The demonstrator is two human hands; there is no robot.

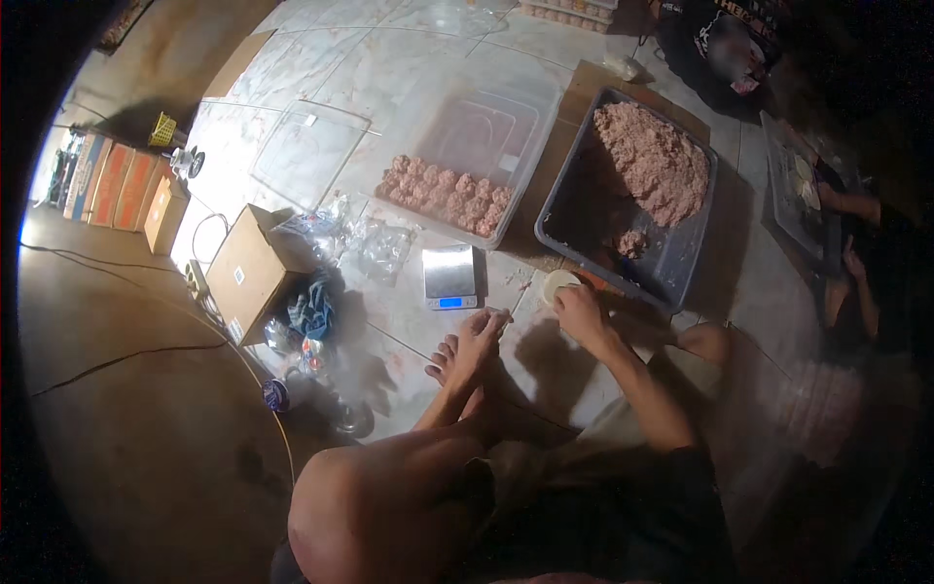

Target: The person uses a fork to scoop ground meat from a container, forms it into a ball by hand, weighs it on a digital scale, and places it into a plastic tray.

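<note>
My left hand is raised above the tiled floor just below the digital scale, its fingers bunched; whether something small is between them cannot be made out. My right hand grips the edge of a round, pale disc, perhaps a wrapper or lid, near the meat tray's lower corner. The scale's metal plate is bare and its display glows blue. Behind it, a clear plastic container holds rows of minced meat balls. The dark grey tray to the right holds a large mound of minced meat and a small separate lump.
A clear lid lies at the back left. Plastic bags, an open cardboard box, a blue cloth and cables are at left. At right, another person's hands are by a tray. More filled containers stand at the back.
</note>
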